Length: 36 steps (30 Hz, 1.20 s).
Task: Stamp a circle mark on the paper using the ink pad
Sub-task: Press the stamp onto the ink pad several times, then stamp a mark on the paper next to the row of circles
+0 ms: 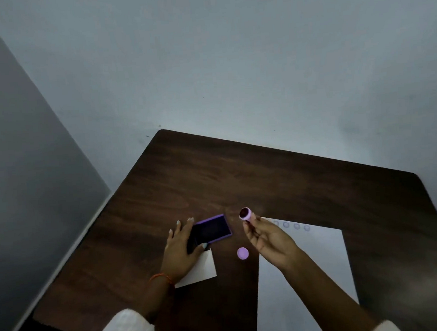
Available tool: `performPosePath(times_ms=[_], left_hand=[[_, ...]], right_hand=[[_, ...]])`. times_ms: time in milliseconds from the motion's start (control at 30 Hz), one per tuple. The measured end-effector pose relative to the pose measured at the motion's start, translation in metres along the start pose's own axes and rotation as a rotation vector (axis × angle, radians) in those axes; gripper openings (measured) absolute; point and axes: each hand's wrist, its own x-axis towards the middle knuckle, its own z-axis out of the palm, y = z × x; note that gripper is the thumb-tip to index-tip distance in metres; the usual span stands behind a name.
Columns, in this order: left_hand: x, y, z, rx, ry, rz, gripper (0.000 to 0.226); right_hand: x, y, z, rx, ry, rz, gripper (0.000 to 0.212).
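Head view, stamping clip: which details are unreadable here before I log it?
stamp face: too small and dark to read its design, head view.
circle marks: faint; the right hand overlaps the row's left end, so no sure count.
paper: near end cut off by the bottom edge.
ink pad: left side covered by the left hand gripping it.

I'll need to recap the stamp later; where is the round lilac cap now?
In the head view, the round lilac cap lies on the table, just below the ink pad and left of the paper.
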Motion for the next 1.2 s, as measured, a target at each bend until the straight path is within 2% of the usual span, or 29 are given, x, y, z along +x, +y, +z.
performPosePath(times_ms=[100, 200, 267, 333, 433, 467, 633, 700, 767, 833, 933, 1100, 1200], left_hand=[[0.002, 0.003, 0.000, -0.013, 0.064, -0.033, 0.080], [0.005, 0.018, 0.003, 0.035, 0.180, 0.001, 0.066], [0.007, 0.034, 0.010, 0.051, 0.181, 0.069, 0.063], [0.009, 0.053, 0.020, 0.059, 0.139, 0.144, 0.063], [0.012, 0.084, 0.035, 0.046, 0.043, 0.238, 0.065], [0.014, 0.093, 0.040, 0.048, 0.007, 0.267, 0.065], [0.024, 0.119, 0.064, 0.129, -0.150, 0.361, 0.073], [0.029, 0.122, 0.073, 0.170, -0.206, 0.402, 0.091], [0.035, 0.126, 0.082, 0.204, -0.241, 0.436, 0.102], [0.041, 0.132, 0.090, 0.239, -0.264, 0.464, 0.106], [0.047, 0.142, 0.100, 0.291, -0.296, 0.507, 0.108], [0.057, 0.147, 0.115, 0.382, -0.367, 0.517, 0.098], [0.061, 0.144, 0.119, 0.410, -0.400, 0.500, 0.102]], right_hand=[[-0.019, -0.006, -0.017, 0.121, 0.027, -0.019, 0.013], [-0.032, -0.013, -0.034, 0.210, 0.032, -0.053, 0.022], [-0.040, -0.019, -0.046, 0.242, 0.045, -0.071, 0.024], [-0.046, -0.025, -0.056, 0.256, 0.043, -0.093, 0.036], [-0.050, -0.032, -0.074, 0.287, 0.004, -0.138, 0.066], [-0.050, -0.034, -0.080, 0.288, -0.002, -0.159, 0.068], [-0.053, -0.050, -0.103, 0.269, 0.041, -0.262, 0.064], [-0.056, -0.058, -0.111, 0.216, 0.118, -0.316, 0.046], [-0.053, -0.067, -0.121, 0.145, 0.264, -0.385, 0.021], [-0.046, -0.072, -0.131, 0.016, 0.440, -0.426, 0.018], [-0.035, -0.078, -0.137, -0.355, 0.666, -0.479, 0.020], [-0.026, -0.072, -0.126, -0.783, 0.733, -0.647, 0.005], [-0.010, -0.074, -0.132, -1.113, 0.803, -0.638, 0.015]])
